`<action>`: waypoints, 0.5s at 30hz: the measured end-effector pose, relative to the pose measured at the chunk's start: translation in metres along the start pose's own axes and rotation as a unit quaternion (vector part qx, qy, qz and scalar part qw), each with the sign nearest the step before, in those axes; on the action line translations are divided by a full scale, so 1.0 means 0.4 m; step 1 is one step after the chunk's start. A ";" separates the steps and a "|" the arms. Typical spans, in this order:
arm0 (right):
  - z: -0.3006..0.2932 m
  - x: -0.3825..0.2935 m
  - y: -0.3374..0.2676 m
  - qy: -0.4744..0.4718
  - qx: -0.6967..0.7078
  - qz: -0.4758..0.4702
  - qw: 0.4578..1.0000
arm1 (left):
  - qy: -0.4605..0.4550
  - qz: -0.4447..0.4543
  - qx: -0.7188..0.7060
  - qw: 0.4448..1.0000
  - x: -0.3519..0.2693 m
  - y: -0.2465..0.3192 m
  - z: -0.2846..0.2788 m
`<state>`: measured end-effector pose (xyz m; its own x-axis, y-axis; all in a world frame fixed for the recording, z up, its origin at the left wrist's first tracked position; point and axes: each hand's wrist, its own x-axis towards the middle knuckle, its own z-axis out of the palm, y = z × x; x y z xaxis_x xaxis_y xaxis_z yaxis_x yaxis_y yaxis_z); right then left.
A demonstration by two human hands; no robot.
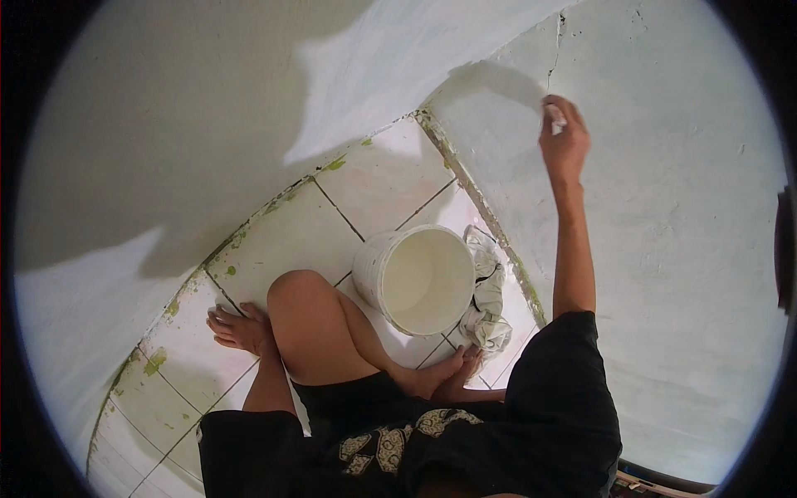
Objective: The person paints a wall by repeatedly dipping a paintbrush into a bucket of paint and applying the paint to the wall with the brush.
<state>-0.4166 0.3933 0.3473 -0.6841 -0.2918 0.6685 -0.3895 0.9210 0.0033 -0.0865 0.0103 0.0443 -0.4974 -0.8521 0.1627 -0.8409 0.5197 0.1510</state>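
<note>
My right hand (565, 140) is raised to the pale painted wall (660, 205) on the right, just below a vertical crack (554, 53). Pinched in its fingers is a small white wad (556, 119); whether it is cloth, paper or something else cannot be told. My left hand (240, 330) leans on the white floor tiles (274, 261) beside my bent knee, fingers spread and holding nothing. Between my legs and the corner stands a white plastic bucket (429, 280), with pale material or just its bare inside showing. A crumpled whitish cloth (489, 305) lies against the bucket's right side.
Another pale wall (174, 124) rises on the left and meets the right one at a corner. Green paint spots (155, 361) mark the tiles along its base. My bare feet (436, 376) are close to the bucket and cloth. A dark object (786, 249) juts in at the right rim.
</note>
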 end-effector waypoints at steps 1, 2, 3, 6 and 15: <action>-0.035 0.016 -0.016 -0.001 -0.005 -0.002 1.000 | -0.004 0.000 -0.004 1.000 -0.002 0.005 0.005; -0.058 0.021 -0.035 0.030 -0.043 -0.036 0.998 | 0.002 -0.003 -0.009 1.000 -0.001 0.004 0.009; -0.066 0.019 -0.049 0.061 -0.080 -0.070 0.992 | 0.008 -0.006 -0.013 1.000 -0.001 0.002 0.010; -0.026 -0.042 -0.068 -0.015 0.002 -0.049 0.999 | 0.008 -0.004 -0.023 1.000 -0.004 0.006 0.007; 0.103 -0.131 0.054 -0.125 0.038 0.019 0.991 | 0.006 0.004 -0.015 1.000 -0.009 0.008 0.023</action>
<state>-0.4149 0.4179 0.2817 -0.8272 -0.3201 0.4619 -0.3989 0.9134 -0.0815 -0.0892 0.0145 0.0352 -0.5018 -0.8471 0.1751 -0.8298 0.5286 0.1791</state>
